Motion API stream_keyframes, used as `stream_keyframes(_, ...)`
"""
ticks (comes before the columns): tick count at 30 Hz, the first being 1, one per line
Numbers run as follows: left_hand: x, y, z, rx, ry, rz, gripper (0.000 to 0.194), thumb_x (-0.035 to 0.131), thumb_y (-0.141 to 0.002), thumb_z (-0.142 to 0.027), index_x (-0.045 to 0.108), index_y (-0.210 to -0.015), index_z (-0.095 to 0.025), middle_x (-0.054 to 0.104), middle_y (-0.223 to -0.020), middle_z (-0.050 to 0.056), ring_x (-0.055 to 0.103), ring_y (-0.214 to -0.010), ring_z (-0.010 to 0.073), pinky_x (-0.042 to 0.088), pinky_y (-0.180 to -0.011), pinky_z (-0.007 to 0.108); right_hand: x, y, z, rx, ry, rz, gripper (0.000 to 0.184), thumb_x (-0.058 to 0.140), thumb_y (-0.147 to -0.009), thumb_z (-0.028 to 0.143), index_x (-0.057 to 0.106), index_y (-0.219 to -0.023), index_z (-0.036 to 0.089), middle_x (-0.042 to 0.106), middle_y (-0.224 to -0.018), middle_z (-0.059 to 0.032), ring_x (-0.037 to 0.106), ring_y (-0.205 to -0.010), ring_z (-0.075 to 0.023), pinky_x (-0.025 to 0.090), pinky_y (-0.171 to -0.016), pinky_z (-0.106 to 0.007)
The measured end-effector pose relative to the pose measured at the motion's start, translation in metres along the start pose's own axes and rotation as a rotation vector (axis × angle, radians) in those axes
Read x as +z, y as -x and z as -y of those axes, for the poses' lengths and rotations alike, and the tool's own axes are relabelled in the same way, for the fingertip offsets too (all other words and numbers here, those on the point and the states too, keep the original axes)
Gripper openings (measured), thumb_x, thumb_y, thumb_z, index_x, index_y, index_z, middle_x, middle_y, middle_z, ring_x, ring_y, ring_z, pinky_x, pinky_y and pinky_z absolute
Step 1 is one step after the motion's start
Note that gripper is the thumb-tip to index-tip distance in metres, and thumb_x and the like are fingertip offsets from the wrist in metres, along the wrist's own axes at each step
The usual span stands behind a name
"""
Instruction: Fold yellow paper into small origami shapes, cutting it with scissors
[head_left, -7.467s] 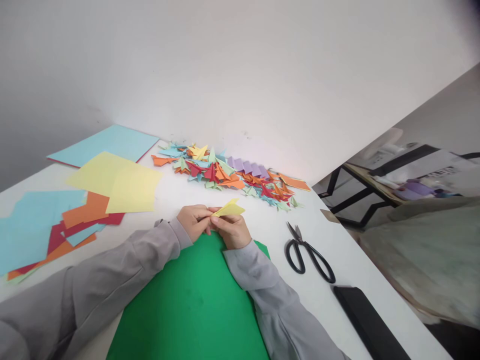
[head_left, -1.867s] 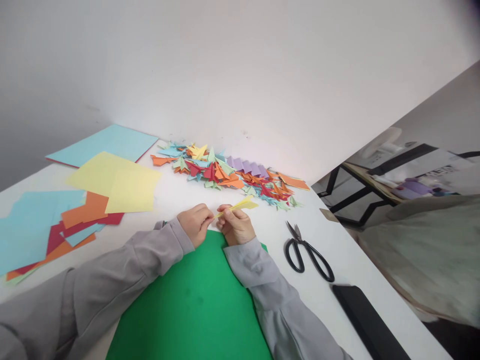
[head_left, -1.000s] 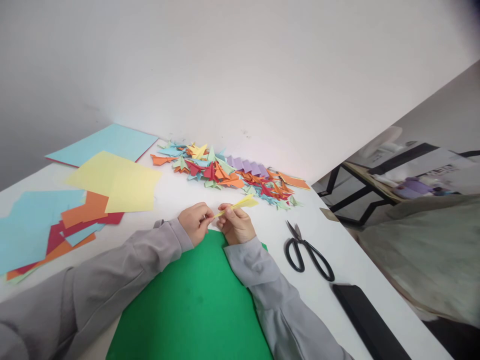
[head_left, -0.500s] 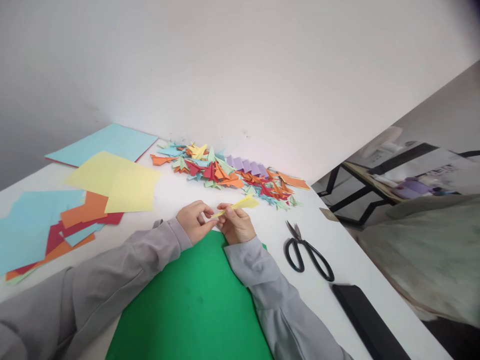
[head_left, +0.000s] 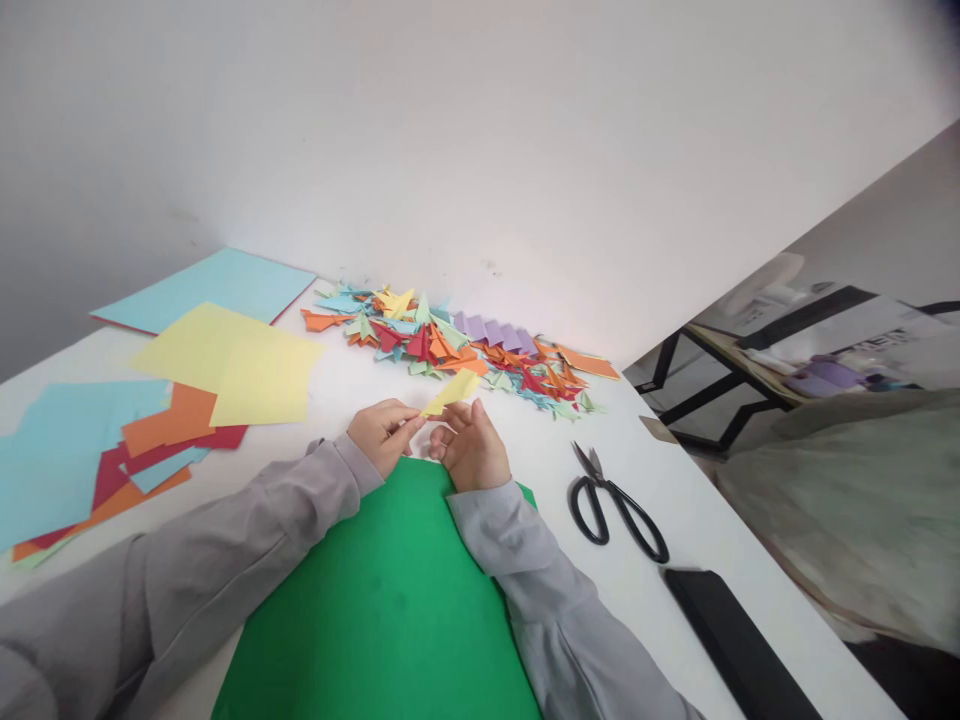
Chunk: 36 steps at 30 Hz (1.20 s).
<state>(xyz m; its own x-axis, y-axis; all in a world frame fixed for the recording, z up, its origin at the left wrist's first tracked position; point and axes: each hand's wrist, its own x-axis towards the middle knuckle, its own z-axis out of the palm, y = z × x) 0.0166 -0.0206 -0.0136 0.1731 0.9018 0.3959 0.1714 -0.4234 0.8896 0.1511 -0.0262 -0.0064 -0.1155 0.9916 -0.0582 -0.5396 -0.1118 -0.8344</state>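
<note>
My left hand [head_left: 386,435] pinches one end of a small folded yellow paper [head_left: 454,391] between thumb and fingers. The paper points up and to the right, over the far edge of the green sheet [head_left: 382,590]. Close beside it, my right hand [head_left: 472,445] is open with its fingers loosely curled and apart. Whether a fingertip of that hand brushes the paper, I cannot tell. Just beyond both hands lies a long heap of small folded paper pieces [head_left: 420,335] in several colours, against the wall.
Scissors [head_left: 600,490] with black handles lie slightly spread to the right, and a black flat object [head_left: 735,640] is nearer me. Yellow sheets [head_left: 232,360], a light blue sheet [head_left: 217,285] and cut coloured paper [head_left: 180,420] cover the left side. The table's right edge [head_left: 757,530] slants away.
My right hand has let go of the yellow paper and opened. My left hand now pinches it alone, and the paper has shifted left and tilted more upward.
</note>
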Motion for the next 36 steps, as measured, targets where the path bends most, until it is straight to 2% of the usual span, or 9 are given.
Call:
stream_keyframes(4,-0.001,-0.001,0.001,-0.048,-0.004,-0.036,0.019,0.050,-0.073,-0.026,0.061,-0.073,-0.011,0.053,-0.070,0.002,0.053,-0.041,0.0049,0.040,-0.035,0.016,0.000,0.000,-0.005,-0.085,0.095,-0.081,0.024,0.067,-0.059,0.038,0.056,-0.062,0.017,0.056,-0.054,0.0030,0.047,-0.040,-0.0072,0.037,-0.035,-0.019)
stream_keyframes(9,-0.001,0.000,0.002,-0.059,-0.063,0.001,0.019,0.049,-0.074,-0.026,0.062,-0.073,-0.012,0.053,-0.068,0.001,0.052,-0.040,0.0047,0.041,-0.037,0.017,0.002,0.003,-0.011,-0.206,0.335,-0.169,0.019,0.067,-0.060,0.032,0.058,-0.066,0.016,0.055,-0.050,0.0043,0.045,-0.037,-0.0058,0.037,-0.036,-0.018)
stream_keyframes(14,-0.002,0.001,0.001,0.103,-0.241,0.043,0.022,0.046,-0.076,-0.024,0.064,-0.070,-0.012,0.055,-0.064,0.002,0.051,-0.045,0.0061,0.043,-0.046,0.019,0.002,0.003,-0.009,-0.271,0.490,-0.215,0.018,0.065,-0.060,0.032,0.058,-0.065,0.016,0.056,-0.046,0.0041,0.045,-0.036,-0.0058,0.036,-0.035,-0.018)
stream_keyframes(18,-0.003,0.003,0.000,0.228,-0.361,0.059,0.023,0.042,-0.078,-0.021,0.065,-0.076,-0.014,0.059,-0.073,0.005,0.053,-0.053,0.0071,0.044,-0.052,0.019,0.001,0.002,-0.008,-0.211,0.450,-0.202,0.017,0.065,-0.058,0.030,0.057,-0.062,0.016,0.058,-0.048,0.0032,0.046,-0.036,-0.0062,0.036,-0.034,-0.018)
stream_keyframes(21,-0.002,0.003,0.001,0.230,-0.343,0.059,0.024,0.042,-0.078,-0.021,0.062,-0.090,-0.015,0.060,-0.078,0.006,0.054,-0.051,0.0063,0.045,-0.051,0.019,-0.001,0.000,-0.008,-0.212,0.403,-0.200,0.013,0.065,-0.058,0.026,0.060,-0.062,0.016,0.058,-0.048,0.0033,0.047,-0.037,-0.0063,0.037,-0.036,-0.018)
stream_keyframes(24,-0.001,0.004,0.003,0.224,-0.251,0.055,0.026,0.044,-0.077,-0.019,0.059,-0.098,-0.014,0.062,-0.075,0.004,0.056,-0.050,0.0062,0.046,-0.051,0.018,-0.003,-0.002,-0.010,-0.198,0.324,-0.174,0.010,0.066,-0.055,0.023,0.062,-0.061,0.016,0.059,-0.047,0.0027,0.050,-0.040,-0.0078,0.040,-0.038,-0.019)
stream_keyframes(28,-0.003,0.002,0.003,0.293,-0.235,0.014,0.024,0.045,-0.076,-0.017,0.063,-0.092,-0.015,0.063,-0.072,0.005,0.058,-0.057,0.0085,0.048,-0.055,0.019,-0.004,-0.004,-0.013,-0.173,0.188,-0.160,0.011,0.068,-0.052,0.018,0.063,-0.061,0.016,0.062,-0.052,0.0014,0.055,-0.047,-0.0103,0.042,-0.040,-0.020)
stream_keyframes(32,-0.004,0.000,0.002,0.368,-0.293,0.018,0.023,0.045,-0.076,-0.017,0.065,-0.087,-0.018,0.064,-0.079,0.006,0.060,-0.071,0.0108,0.049,-0.063,0.021,-0.004,-0.004,-0.012,-0.143,0.101,-0.156,0.015,0.069,-0.048,0.013,0.063,-0.061,0.016,0.063,-0.055,0.0010,0.056,-0.049,-0.0109,0.044,-0.041,-0.021)
stream_keyframes(36,-0.004,0.000,0.002,0.402,-0.327,0.016,0.022,0.046,-0.077,-0.019,0.066,-0.086,-0.017,0.063,-0.080,0.007,0.059,-0.069,0.0108,0.048,-0.062,0.021,-0.005,-0.003,-0.010,-0.115,0.042,-0.156,0.021,0.070,-0.042,0.010,0.062,-0.060,0.017,0.064,-0.058,0.0014,0.055,-0.049,-0.0110,0.046,-0.042,-0.022)
